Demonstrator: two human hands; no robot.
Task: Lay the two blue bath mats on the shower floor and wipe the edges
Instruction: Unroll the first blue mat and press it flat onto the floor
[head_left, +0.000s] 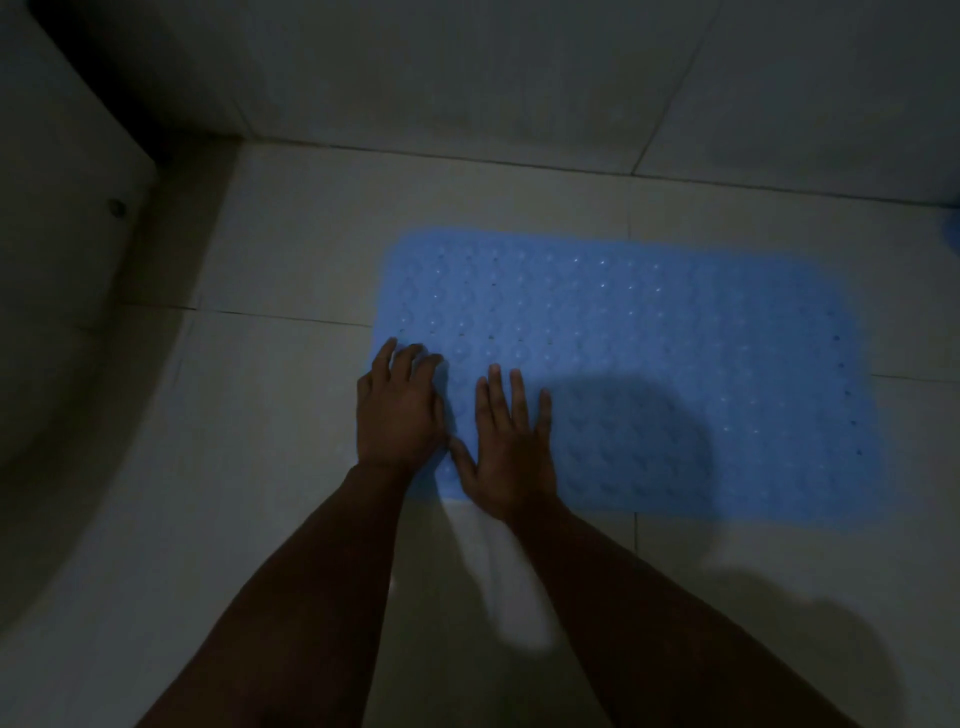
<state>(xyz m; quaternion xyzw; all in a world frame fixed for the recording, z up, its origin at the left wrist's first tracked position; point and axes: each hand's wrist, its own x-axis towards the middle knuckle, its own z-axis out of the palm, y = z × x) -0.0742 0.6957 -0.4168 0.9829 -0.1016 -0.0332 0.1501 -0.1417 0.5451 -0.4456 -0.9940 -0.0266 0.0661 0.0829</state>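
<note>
One blue mat (649, 374), left hand (400, 415), right hand (511, 452) flat on it

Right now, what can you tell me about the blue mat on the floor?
The blue mat is a light blue rectangle with rounded corners, lying flat on the pale tiled floor near the wall. It looks like soft rubber or plastic, covered in bumpy rows dotted with small holes. The left hand presses on its near left edge and the right hand lies flat on it beside the left. A dark shadow falls across its near part. The dim light hides finer detail.
</note>
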